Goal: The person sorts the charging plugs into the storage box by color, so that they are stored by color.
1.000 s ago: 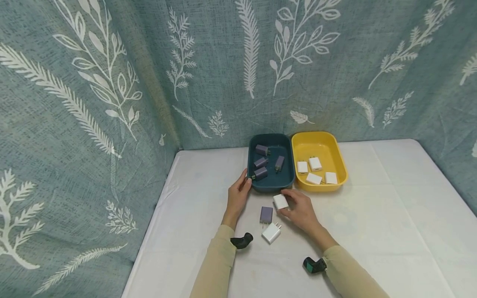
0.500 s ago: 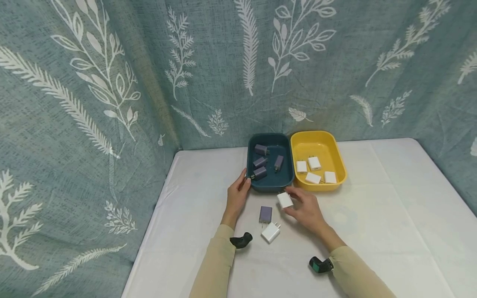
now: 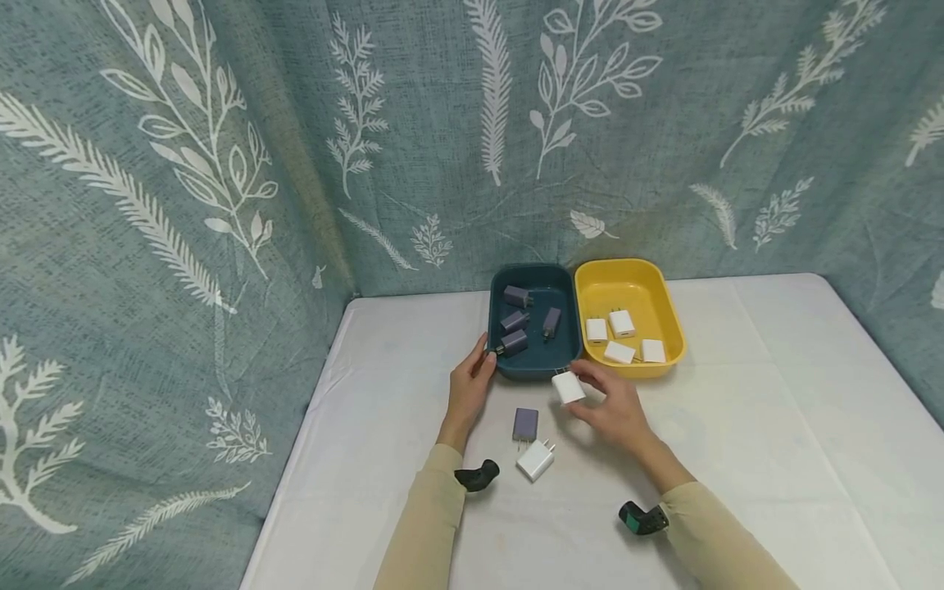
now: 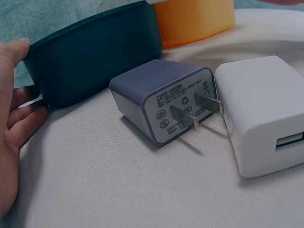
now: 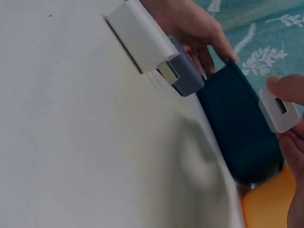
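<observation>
My right hand (image 3: 614, 410) pinches a white charger (image 3: 569, 388) between thumb and fingers, just in front of the bins and above the cloth; its prongs point away from me. In the right wrist view, the held charger's USB port (image 5: 280, 106) shows. My left hand (image 3: 469, 395) holds the near left corner of the dark teal bin (image 3: 546, 370), thumb at the rim, fingers against the outer wall. A purple charger (image 4: 156, 97) lies on the cloth, prongs toward me, close beside another white charger (image 4: 261, 109).
Several purple chargers (image 3: 514, 342) lie in the teal bin. To its right stands a yellow bin (image 3: 674, 328) with several white chargers (image 3: 623, 323) inside. A patterned curtain (image 3: 442, 164) hangs behind both. White cloth (image 3: 737, 459) covers the table.
My right hand has moved right and slightly away from me with the white charger, toward the yellow bin. The left hand stays at the teal bin's corner.
</observation>
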Available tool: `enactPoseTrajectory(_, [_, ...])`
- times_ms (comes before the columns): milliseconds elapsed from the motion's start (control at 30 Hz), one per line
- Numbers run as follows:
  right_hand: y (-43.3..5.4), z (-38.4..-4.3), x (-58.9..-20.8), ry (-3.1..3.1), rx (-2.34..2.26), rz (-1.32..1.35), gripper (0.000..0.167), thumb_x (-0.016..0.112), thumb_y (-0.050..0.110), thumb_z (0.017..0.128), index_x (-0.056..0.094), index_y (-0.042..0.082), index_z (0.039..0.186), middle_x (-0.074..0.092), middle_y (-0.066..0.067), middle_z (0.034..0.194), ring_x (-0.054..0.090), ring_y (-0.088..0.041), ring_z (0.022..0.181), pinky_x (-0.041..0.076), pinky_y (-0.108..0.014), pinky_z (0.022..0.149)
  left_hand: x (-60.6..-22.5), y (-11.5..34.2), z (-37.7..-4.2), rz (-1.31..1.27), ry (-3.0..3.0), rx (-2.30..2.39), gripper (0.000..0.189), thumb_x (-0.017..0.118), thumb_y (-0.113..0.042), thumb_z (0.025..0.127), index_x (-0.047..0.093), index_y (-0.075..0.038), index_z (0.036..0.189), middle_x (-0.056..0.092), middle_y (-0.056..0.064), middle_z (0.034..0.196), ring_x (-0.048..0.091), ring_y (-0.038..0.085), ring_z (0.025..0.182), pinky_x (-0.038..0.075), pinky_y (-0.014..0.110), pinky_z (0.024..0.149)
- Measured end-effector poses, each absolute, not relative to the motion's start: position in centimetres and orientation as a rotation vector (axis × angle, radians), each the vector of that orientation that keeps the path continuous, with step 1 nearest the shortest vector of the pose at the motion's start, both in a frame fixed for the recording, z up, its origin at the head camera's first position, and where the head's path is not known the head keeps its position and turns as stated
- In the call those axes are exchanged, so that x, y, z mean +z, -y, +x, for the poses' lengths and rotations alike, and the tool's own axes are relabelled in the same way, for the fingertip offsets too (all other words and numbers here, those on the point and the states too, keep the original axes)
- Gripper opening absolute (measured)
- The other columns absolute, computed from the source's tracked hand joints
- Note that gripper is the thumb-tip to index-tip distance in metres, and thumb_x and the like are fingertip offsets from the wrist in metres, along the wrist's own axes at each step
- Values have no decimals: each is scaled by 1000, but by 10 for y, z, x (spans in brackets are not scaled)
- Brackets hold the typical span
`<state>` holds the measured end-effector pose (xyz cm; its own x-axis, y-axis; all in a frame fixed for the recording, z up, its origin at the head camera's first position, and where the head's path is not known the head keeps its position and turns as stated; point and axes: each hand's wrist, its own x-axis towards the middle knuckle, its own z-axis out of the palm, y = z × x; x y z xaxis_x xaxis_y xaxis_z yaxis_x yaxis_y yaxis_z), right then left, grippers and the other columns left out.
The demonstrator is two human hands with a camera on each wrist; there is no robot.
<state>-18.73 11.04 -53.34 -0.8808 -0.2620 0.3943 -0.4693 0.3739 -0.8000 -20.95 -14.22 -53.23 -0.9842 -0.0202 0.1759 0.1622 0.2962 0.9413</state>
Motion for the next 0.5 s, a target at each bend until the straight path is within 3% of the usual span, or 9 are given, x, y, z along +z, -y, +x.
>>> enactPoseTrajectory(500, [-134,-204,-518,2363,1397,613,61,85,-9,64,61,-8,120,65,-23,118,66,-35,105,53,-40,92,-530,140,-209,-126,2408,-1755,48,50,-20,102,41,-5,147,42,10,152,44,28,139,39,41,113])
